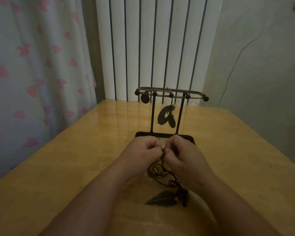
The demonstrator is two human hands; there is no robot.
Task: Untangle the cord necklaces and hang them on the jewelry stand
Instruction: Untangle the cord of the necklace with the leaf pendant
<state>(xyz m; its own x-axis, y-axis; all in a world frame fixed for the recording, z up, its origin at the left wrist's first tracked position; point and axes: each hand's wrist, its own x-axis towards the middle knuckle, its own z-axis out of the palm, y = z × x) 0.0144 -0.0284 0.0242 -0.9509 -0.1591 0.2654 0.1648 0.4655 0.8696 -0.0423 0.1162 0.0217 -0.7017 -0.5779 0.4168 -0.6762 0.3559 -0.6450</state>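
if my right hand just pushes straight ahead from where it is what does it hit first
Most likely the jewelry stand's black base, just beyond the knuckles of the right hand pinching the cord, then the stand's right-side post. Depth is hard to judge from one view.

Both hands meet over the wooden table point(58, 167): the left hand point(141, 150) and right hand point(179, 154) pinch a dark cord necklace point(160, 169) (leaf pendant point(162, 200) lying below). Behind stands the jewelry stand point(170, 95), 2 cord necklaces hanging.
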